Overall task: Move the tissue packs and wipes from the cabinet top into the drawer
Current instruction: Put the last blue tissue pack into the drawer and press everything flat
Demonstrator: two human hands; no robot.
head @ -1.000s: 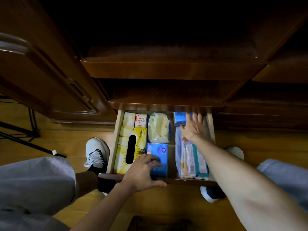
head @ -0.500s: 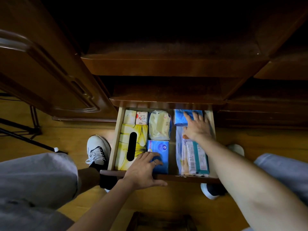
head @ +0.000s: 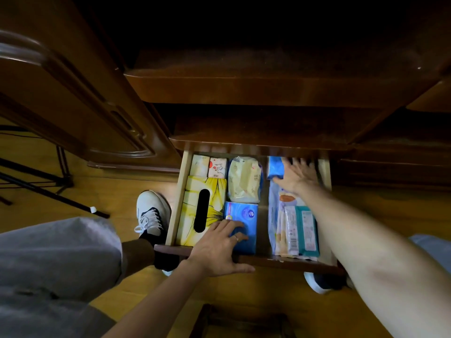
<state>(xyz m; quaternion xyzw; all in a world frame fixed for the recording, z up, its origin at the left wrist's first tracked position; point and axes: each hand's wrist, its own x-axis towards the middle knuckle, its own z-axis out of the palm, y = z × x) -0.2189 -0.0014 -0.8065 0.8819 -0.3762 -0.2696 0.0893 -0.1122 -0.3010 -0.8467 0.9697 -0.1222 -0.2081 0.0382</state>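
Note:
The pulled-out drawer [head: 175,211] holds a yellow tissue box [head: 214,191], two small packs [head: 208,167] at the back left, a pale wipes pack [head: 244,179], a blue tissue pack [head: 246,213] and long wipes packs [head: 295,230] on the right. My left hand [head: 219,245] lies over the drawer's front edge, fingers on the blue tissue pack. My right hand [head: 296,176] reaches to the back right with fingers spread, pressing beside a small blue pack [head: 274,167].
The cabinet top [head: 268,84] overhangs the drawer, dark and bare where it shows. An open cabinet door [head: 73,106] stands at the left. My shoes [head: 151,211] sit on the wooden floor, and tripod legs [head: 48,189] cross the far left.
My right hand has slid further back and right in the drawer, uncovering more of the small blue pack. My left hand stays on the front blue pack.

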